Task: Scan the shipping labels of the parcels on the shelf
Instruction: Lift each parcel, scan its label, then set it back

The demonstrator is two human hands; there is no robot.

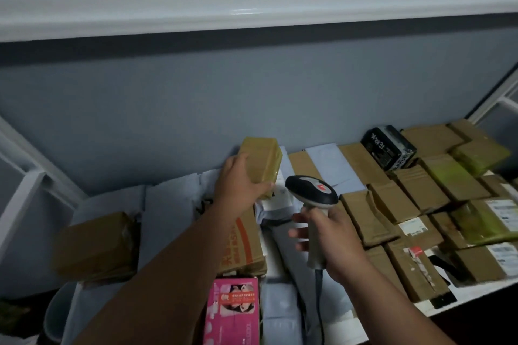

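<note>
Brown tape-wrapped cardboard parcel (pixel 262 161), small and oblong, lifted clear of the pile near the back wall, clamped in the left hand (pixel 238 185) with thumb along the near edge and fingers curled round the far side. Grey-and-black handheld barcode scanner (pixel 312 190) with a red mark on its head, gripped by the handle in the right hand (pixel 333 238), fingers wrapped round the stem, head just beside the parcel's lower corner. No label visible on the faces turned this way; probably underneath or on the far side.

Best done by rotating the parcel until the white label faces the scanner window, holding it flat and steady, keeping the thumb off the barcode, and pulling the scanner back a little so the whole code sits in the beam. Glossy tape likely to glare, so a slight tilt advisable.

Crowding the white metal shelf (pixel 465 292): more brown cardboard parcels (pixel 420 187), some showing white labels, grey plastic mailers (pixel 333 165), a black printed box (pixel 388 148), and a pink printed carton (pixel 232 314) near the front.
</note>
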